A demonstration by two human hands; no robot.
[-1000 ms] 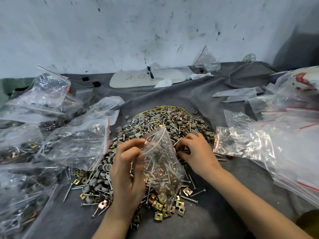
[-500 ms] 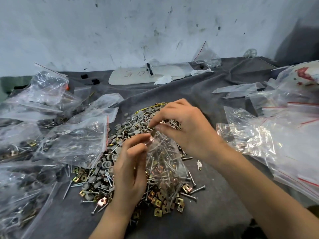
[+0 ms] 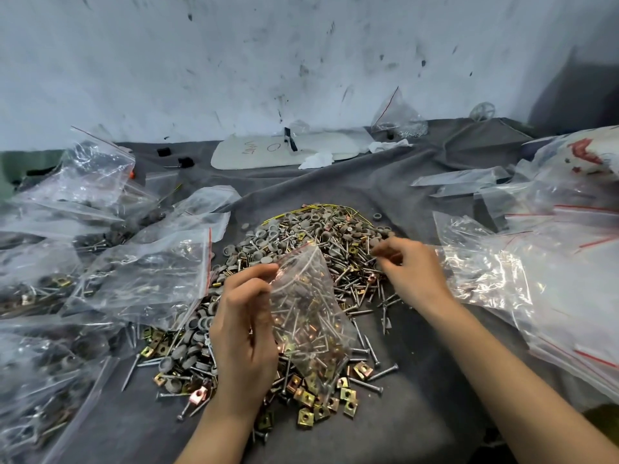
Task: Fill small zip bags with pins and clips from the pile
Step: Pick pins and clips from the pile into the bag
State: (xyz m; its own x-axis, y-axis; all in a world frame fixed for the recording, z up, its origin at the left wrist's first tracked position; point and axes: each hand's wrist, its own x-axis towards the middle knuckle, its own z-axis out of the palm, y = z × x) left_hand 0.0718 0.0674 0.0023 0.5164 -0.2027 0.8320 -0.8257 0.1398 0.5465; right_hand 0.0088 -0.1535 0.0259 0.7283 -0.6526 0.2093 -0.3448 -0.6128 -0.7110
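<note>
The right hand [image 3: 413, 272] has left the mouth of the small zip bag [image 3: 311, 316], where it was half a second ago, and is now back over the right side of the pile [image 3: 301, 229]. The bag itself has hardly moved. The left hand [image 3: 246, 329] holds it upright over the near part of the pile, thumb and fingers pinching the left edge of the mouth so that it stands open. It already contains many pins and some clips.

The right hand's fingers are curled down onto the pins; whether they already pinch any cannot be told from this view. The step in hand seems to be gathering one more portion. The next move probably calls for a firm pinch on a few pins, then a short carry to the open mouth, without catching the thin plastic on the points. Filled bags [image 3: 147, 279] lie at the left, and empty bags [image 3: 485, 262] at the right.
</note>
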